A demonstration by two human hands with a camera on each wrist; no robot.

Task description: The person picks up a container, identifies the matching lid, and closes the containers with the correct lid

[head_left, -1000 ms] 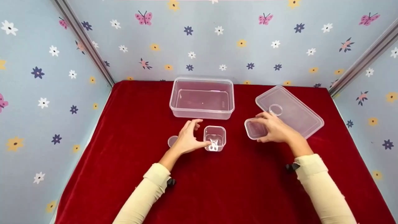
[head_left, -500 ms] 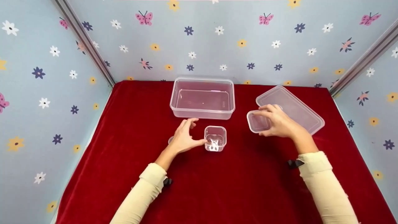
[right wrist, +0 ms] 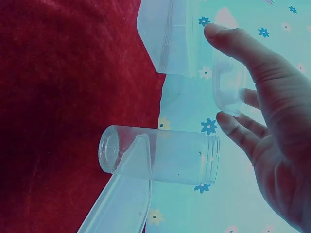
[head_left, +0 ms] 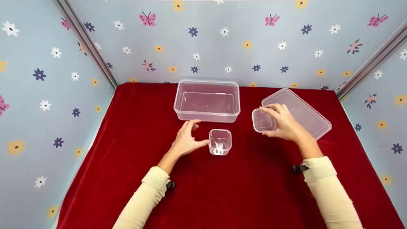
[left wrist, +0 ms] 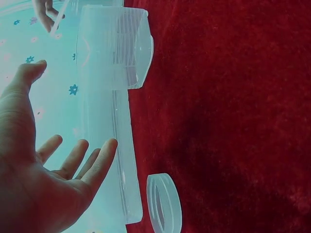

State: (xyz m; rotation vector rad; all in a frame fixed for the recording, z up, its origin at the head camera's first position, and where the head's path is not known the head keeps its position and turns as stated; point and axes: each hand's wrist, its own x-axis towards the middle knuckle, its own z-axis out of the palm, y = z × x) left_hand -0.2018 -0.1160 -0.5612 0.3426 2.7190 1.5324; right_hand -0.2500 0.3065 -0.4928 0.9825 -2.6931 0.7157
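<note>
My right hand [head_left: 286, 124] pinches a small square clear lid [head_left: 263, 120] by its edges, raised above the red cloth. The right wrist view shows this lid [right wrist: 227, 85] between thumb and fingers. My left hand [head_left: 187, 140] is spread, with its thumb beside a small square clear container [head_left: 220, 141]. In the left wrist view the left hand [left wrist: 48, 179] holds nothing and its fingers look apart from that container [left wrist: 116, 48]. A round clear screw lid [left wrist: 165, 204] lies near the left hand; in the head view that hand hides it.
Behind the small container stands a large rectangular clear box [head_left: 206, 116]. Its size matches a flat rectangular lid [head_left: 306, 116] lying to the right. An upright clear threaded jar [right wrist: 177, 155] stands by that lid, hidden behind my right hand in the head view. Patterned walls surround the red cloth [head_left: 222, 190].
My right hand has carried the square lid a little away from me, covering the jar from the head view. My left hand has shifted slightly left and away from the small container.
</note>
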